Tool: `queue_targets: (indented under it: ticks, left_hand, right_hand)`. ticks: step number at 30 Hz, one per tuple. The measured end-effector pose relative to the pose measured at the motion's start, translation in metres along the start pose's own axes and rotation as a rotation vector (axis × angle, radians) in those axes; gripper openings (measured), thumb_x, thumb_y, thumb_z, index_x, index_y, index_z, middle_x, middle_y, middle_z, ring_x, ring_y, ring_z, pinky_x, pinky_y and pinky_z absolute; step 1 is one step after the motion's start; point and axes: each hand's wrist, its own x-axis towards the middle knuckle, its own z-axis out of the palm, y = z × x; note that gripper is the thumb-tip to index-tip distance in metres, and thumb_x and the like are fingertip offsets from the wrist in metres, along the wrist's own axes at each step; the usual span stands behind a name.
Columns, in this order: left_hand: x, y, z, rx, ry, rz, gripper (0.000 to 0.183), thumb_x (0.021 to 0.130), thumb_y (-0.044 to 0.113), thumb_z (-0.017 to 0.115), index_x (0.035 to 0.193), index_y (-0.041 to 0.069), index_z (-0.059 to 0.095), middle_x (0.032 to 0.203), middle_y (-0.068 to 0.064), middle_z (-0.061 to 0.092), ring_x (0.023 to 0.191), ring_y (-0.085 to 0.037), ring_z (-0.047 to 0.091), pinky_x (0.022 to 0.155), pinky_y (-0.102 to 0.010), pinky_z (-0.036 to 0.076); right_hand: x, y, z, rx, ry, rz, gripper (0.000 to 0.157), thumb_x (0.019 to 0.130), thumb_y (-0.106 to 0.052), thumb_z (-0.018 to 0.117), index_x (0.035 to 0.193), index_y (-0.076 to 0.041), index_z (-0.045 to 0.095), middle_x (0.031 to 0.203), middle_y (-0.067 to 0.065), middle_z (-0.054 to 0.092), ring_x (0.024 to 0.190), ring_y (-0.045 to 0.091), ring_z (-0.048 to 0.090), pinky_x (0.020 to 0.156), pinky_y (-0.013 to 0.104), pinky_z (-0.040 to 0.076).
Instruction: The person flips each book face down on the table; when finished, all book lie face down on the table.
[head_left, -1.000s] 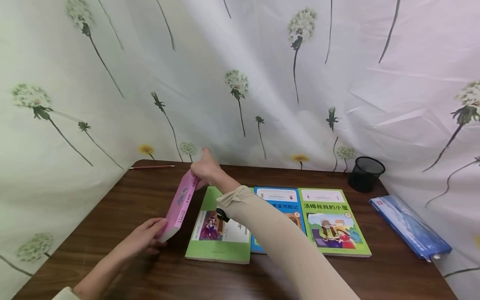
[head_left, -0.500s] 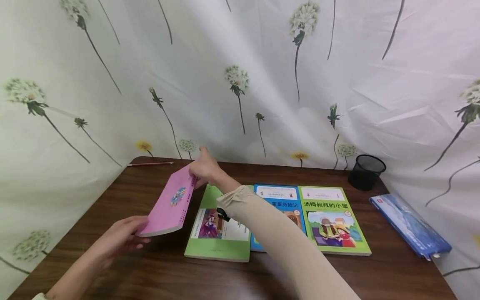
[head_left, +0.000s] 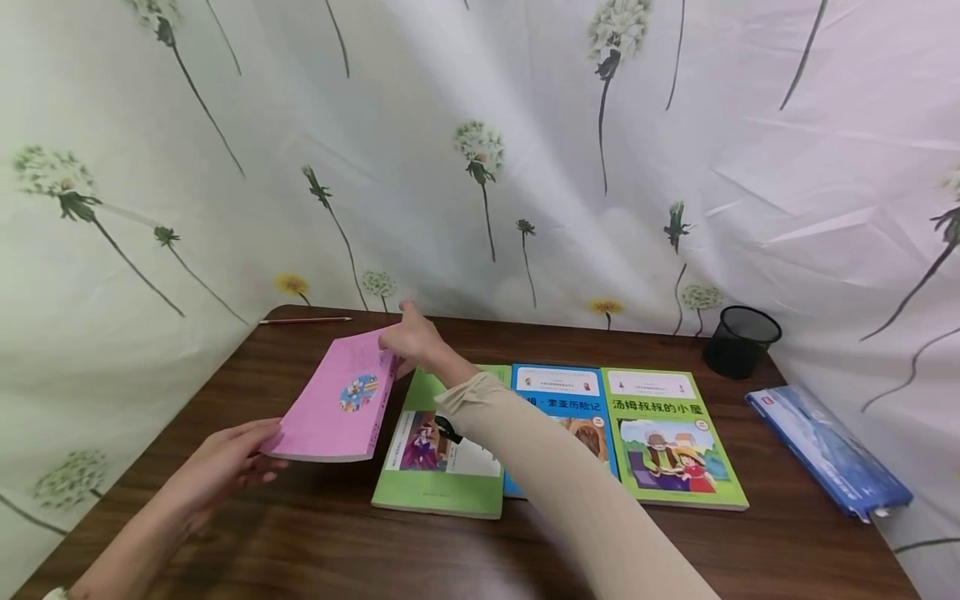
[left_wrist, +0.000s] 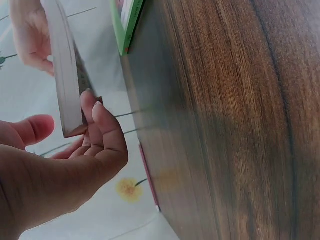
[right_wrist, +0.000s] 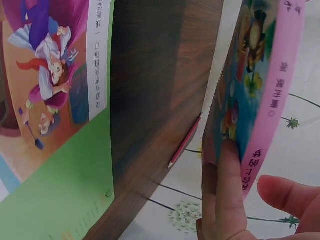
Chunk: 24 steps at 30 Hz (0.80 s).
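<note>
Both hands hold a pink book (head_left: 318,404) raised over the left part of the table, its side with a small round picture facing up. At the near left corner, the left hand (head_left: 225,462) grips it, fingers underneath; the left wrist view shows the page edges of the book (left_wrist: 67,75) there. The right hand (head_left: 416,340) reaches across and holds the far end by the spine. In the right wrist view, its fingers (right_wrist: 230,190) lie on the colourful cover underneath, thumb on the spine side. A green book (head_left: 435,500) lies flat just right of the pink one.
A blue book (head_left: 558,406), partly hidden by the right sleeve, and another green book (head_left: 678,496) lie in the same row. A black mesh cup (head_left: 741,342) and a blue flat package (head_left: 828,450) are at the right. A pencil (head_left: 303,320) lies by the back edge.
The pink book has tilted from nearly on edge to flatter, its broad face now turned up. The left hand moved left and slightly up with its corner; the right hand stayed nearly in place.
</note>
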Motion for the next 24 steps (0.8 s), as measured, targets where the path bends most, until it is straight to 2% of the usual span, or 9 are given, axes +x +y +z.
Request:
queue_targets:
  ticks: [6,9,19,22,24]
  left_hand:
    - [-0.003,-0.003,-0.005,-0.018,-0.018,0.006,0.068,0.109,0.035,0.035,0.149,-0.018,0.022,0.098,0.010,0.064,0.088,-0.003,0.067,0.077,-0.024,0.057]
    - [-0.004,-0.004,-0.007,-0.030,-0.014,-0.004,0.068,0.109,0.035,0.035,0.151,-0.017,0.019,0.097,0.010,0.064,0.089,-0.004,0.067,0.078,-0.024,0.057]
    - [-0.004,-0.004,-0.009,-0.011,-0.006,-0.026,0.068,0.108,0.032,0.038,0.154,-0.012,0.014,0.098,0.011,0.065,0.088,-0.003,0.066,0.077,-0.025,0.057]
    - [-0.004,-0.003,-0.009,0.007,-0.001,-0.044,0.071,0.108,0.034,0.039,0.155,-0.010,0.009,0.107,0.006,0.065,0.089,-0.004,0.067,0.076,-0.027,0.057]
    - [-0.003,-0.003,-0.009,0.015,0.001,-0.054,0.075,0.108,0.035,0.039,0.156,-0.008,0.003,0.118,-0.004,0.063,0.090,-0.005,0.068,0.076,-0.028,0.057]
  right_hand:
    - [0.001,0.003,0.003,0.002,-0.041,0.061,0.078,0.093,-0.008,0.061,0.159,-0.014,0.021,0.151,0.023,0.041,0.110,0.040,0.064,0.061,0.046,0.062]
    - [0.001,0.005,0.004,0.018,-0.064,0.079,0.078,0.094,-0.009,0.061,0.159,-0.014,0.020,0.151,0.023,0.041,0.117,0.041,0.061,0.064,0.048,0.062]
    - [0.005,0.015,0.006,0.040,-0.089,0.082,0.077,0.096,-0.011,0.060,0.160,-0.013,0.017,0.149,0.027,0.040,0.102,0.037,0.066,0.065,0.045,0.062]
    - [0.006,0.018,0.006,0.024,-0.097,0.089,0.075,0.098,-0.016,0.059,0.160,-0.012,0.017,0.151,0.027,0.038,0.102,0.039,0.066,0.065,0.047,0.062]
    - [0.007,0.021,0.006,0.011,-0.109,0.104,0.073,0.100,-0.020,0.058,0.160,-0.013,0.017,0.152,0.026,0.037,0.103,0.042,0.066,0.067,0.048,0.062]
